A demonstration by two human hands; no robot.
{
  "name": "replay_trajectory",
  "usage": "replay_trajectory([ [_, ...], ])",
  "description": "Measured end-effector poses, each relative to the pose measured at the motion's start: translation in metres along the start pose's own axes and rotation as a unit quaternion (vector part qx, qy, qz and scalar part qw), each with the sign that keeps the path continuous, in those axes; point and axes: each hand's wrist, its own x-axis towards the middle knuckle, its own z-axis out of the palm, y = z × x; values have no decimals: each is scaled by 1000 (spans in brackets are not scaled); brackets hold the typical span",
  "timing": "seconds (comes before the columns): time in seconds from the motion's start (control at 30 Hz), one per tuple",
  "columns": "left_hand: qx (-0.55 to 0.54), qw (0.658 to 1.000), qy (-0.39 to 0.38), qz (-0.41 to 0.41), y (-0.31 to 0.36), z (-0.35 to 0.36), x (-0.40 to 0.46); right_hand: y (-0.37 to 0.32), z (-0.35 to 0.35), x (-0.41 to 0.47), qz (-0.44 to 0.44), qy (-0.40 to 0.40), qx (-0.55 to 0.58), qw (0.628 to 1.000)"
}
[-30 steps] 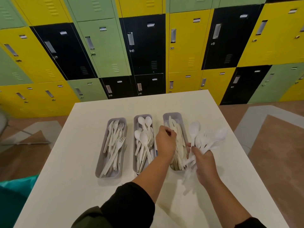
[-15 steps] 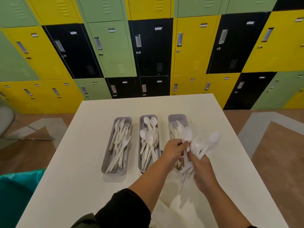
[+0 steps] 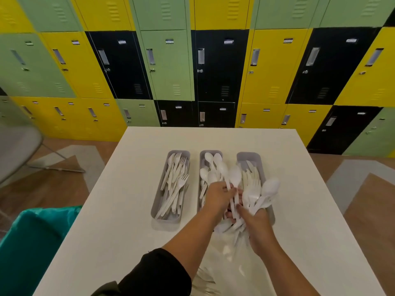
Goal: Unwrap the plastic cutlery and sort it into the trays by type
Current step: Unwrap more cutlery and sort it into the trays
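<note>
Three grey trays stand side by side on the white table (image 3: 128,210). The left tray (image 3: 157,210) holds white forks, the middle tray (image 3: 202,155) white spoons, the right tray (image 3: 249,157) white knives. My right hand (image 3: 255,223) grips a bunch of white plastic cutlery (image 3: 259,193), mostly spoons, over the near end of the right tray. My left hand (image 3: 217,196) pinches two spoons (image 3: 232,178) at their handles, between the middle and right trays, touching the bunch.
Clear plastic wrapping (image 3: 226,259) lies on the table under my forearms. A teal bin liner (image 3: 32,242) sits at the table's left edge. A grey chair (image 3: 17,150) stands at far left. Coloured lockers (image 3: 171,65) fill the wall behind.
My left hand went from over the trays to the bunch in my right hand and took hold of two spoons. The head tilted up a little.
</note>
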Motion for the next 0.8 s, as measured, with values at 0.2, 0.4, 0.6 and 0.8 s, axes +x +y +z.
replay_trajectory([
  [0.2, 40, 985, 143, 86, 9, -37, 14, 14, 1, -5, 56, -8, 47, 997],
  [0.4, 145, 975, 160, 54, -15, -44, 24, 10, -4, -5, 60, -7, 77, 995],
  [0.6, 224, 962, 148, 52, -31, -39, 25, 7, -8, -4, 49, 26, 78, 995],
  [0.8, 386, 883, 187, 189, -18, -33, 29, 6, -1, 3, 60, 50, 92, 993],
])
